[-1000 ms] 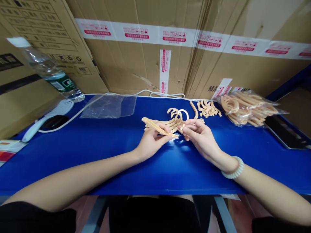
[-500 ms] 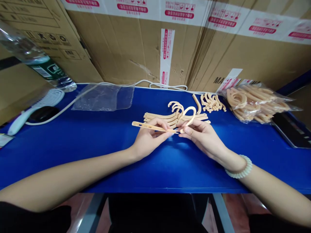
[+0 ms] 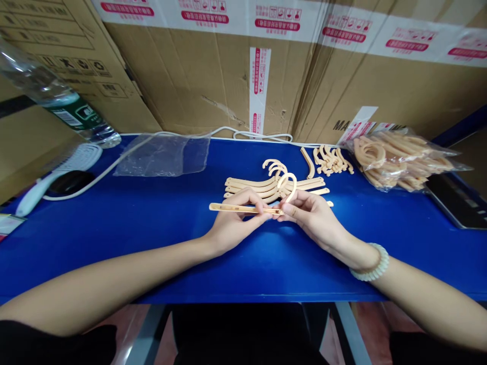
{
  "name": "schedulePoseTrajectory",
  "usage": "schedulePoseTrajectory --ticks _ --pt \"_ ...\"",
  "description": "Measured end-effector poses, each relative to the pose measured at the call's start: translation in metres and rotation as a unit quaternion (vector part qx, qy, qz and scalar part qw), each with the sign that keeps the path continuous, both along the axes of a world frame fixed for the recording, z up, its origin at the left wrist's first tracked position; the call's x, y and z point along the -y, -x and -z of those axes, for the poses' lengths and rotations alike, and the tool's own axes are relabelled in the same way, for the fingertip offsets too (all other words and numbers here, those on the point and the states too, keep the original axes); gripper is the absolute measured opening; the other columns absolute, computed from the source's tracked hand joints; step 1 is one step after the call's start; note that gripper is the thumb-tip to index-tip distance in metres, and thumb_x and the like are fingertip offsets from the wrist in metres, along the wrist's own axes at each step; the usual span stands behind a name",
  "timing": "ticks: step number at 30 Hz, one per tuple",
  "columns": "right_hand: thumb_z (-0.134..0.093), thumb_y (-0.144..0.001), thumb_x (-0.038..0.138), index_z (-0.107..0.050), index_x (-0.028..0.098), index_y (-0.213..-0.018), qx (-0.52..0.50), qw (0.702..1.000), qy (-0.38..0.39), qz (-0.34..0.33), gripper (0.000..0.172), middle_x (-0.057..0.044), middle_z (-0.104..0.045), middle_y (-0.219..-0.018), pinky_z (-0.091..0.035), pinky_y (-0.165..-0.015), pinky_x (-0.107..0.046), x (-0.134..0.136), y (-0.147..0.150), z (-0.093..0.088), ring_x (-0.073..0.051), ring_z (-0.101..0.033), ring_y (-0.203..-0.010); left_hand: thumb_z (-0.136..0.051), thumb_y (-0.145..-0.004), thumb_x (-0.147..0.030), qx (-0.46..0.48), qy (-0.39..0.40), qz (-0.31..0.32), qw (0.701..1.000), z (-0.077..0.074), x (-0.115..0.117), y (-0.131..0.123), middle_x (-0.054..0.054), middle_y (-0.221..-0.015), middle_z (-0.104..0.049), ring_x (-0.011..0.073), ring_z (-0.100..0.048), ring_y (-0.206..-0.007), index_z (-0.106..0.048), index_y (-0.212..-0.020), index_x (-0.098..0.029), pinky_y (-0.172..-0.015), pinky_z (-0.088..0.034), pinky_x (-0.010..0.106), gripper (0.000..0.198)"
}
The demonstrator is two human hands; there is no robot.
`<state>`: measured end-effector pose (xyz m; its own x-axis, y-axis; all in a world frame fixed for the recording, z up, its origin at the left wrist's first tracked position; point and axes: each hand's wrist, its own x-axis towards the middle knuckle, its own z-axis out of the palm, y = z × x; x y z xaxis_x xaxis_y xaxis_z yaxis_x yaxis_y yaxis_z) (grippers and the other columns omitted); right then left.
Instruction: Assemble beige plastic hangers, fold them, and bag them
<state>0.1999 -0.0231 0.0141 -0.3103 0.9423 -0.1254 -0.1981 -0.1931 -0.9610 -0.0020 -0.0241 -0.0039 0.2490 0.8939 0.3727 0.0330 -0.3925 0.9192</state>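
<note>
My left hand (image 3: 236, 219) pinches a beige plastic hanger arm (image 3: 222, 207), a thin slotted bar lying roughly level and edge-on to me. In my right hand (image 3: 312, 215) is a curved beige hanger hook (image 3: 292, 182), its bend upward. The hook's base meets the right end of the bar between my fingertips; whether the two are joined cannot be made out. Just behind my hands lie several assembled hangers (image 3: 249, 186) stacked on the blue table (image 3: 182, 213). A bracelet (image 3: 375, 263) circles my right wrist.
Loose hooks (image 3: 330, 161) and a single hanger arm (image 3: 307, 162) lie behind to the right, beside a clear bag of beige parts (image 3: 399, 159). A flat plastic bag (image 3: 163, 154), white cable (image 3: 224, 131), hairbrush (image 3: 45, 187) and bottle (image 3: 72, 109) are leftward. Cardboard boxes (image 3: 213, 71) stand behind.
The hook has come down and left, its base now at the bar's right end. The bar has tilted to nearly level. Both hands stay close together.
</note>
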Motion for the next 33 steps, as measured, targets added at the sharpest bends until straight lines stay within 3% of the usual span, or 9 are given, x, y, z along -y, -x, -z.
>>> schedulePoseTrajectory --ticks 8,14,19,24,27,30,33 --pt "-0.088 -0.072 0.042 -0.067 0.02 -0.076 0.05 0.994 -0.09 0.044 0.03 0.0 -0.072 -0.069 -0.057 -0.066 -0.028 0.003 0.009 -0.001 -0.013 -0.066 -0.062 -0.078 -0.08 -0.018 0.036 0.016 -0.009 0.999 0.0 0.001 -0.005 0.0 -0.077 -0.069 0.0148 -0.069 -0.073 -0.056 -0.07 -0.018 -0.071 -0.054 0.027 0.023" --pt "-0.086 -0.075 0.04 -0.068 0.02 -0.077 0.051 0.992 -0.106 0.041 0.027 0.001 -0.07 -0.067 -0.055 -0.065 -0.028 0.003 0.009 -0.001 -0.013 -0.065 -0.062 -0.074 -0.079 -0.016 0.04 0.016 -0.019 0.999 0.0 0.002 -0.007 0.0 -0.075 -0.066 0.0137 -0.068 -0.072 -0.054 -0.069 -0.019 -0.069 -0.055 0.026 0.023" --pt "-0.087 -0.073 0.038 -0.067 0.021 -0.075 0.086 0.987 -0.126 0.049 0.026 0.001 -0.069 -0.069 -0.055 -0.066 -0.029 0.006 0.011 -0.006 -0.015 -0.064 -0.063 -0.075 -0.077 -0.018 0.03 0.039 -0.025 0.998 0.0 0.004 -0.008 -0.001 -0.076 -0.065 0.0145 -0.069 -0.071 -0.056 -0.078 -0.019 -0.068 -0.056 0.026 0.019" --pt "-0.085 -0.076 0.036 -0.071 0.022 -0.075 0.087 0.983 -0.149 0.057 0.02 -0.001 -0.07 -0.079 -0.054 -0.069 -0.03 0.008 0.01 -0.006 -0.016 -0.063 -0.072 -0.077 -0.074 -0.017 0.105 0.083 -0.008 0.991 -0.003 0.005 -0.011 -0.001 -0.082 -0.065 0.014 -0.069 -0.075 -0.056 -0.086 -0.019 -0.07 -0.059 0.025 0.025" --pt "-0.086 -0.075 0.038 -0.072 0.022 -0.075 0.092 0.982 -0.148 0.072 0.022 -0.001 -0.07 -0.079 -0.049 -0.058 -0.027 0.009 0.011 -0.004 -0.014 -0.059 -0.065 -0.081 -0.071 -0.018 0.136 0.109 -0.021 0.985 -0.003 0.004 -0.013 0.002 -0.09 -0.068 0.0162 -0.071 -0.086 -0.057 -0.093 -0.019 -0.077 -0.061 0.026 0.032" --pt "-0.087 -0.073 0.04 -0.072 0.02 -0.075 0.106 0.985 -0.129 0.052 0.025 0.0 -0.067 -0.067 -0.046 -0.05 -0.026 0.009 0.012 -0.005 -0.012 -0.053 -0.053 -0.082 -0.071 -0.019 0.133 0.145 0.004 0.98 -0.003 0.005 -0.013 0.002 -0.088 -0.069 0.017 -0.073 -0.083 -0.056 -0.093 -0.018 -0.076 -0.062 0.028 0.034" --pt "-0.081 -0.079 0.045 -0.074 0.02 -0.077 0.142 0.978 -0.152 -0.011 0.026 -0.002 -0.07 -0.066 -0.05 -0.052 -0.028 -0.001 0.003 -0.011 -0.014 -0.059 -0.054 -0.082 -0.072 -0.021 0.121 0.184 0.019 0.975 -0.004 0.006 -0.011 0.001 -0.083 -0.069 0.016 -0.073 -0.076 -0.055 -0.085 -0.017 -0.073 -0.062 0.028 0.03"
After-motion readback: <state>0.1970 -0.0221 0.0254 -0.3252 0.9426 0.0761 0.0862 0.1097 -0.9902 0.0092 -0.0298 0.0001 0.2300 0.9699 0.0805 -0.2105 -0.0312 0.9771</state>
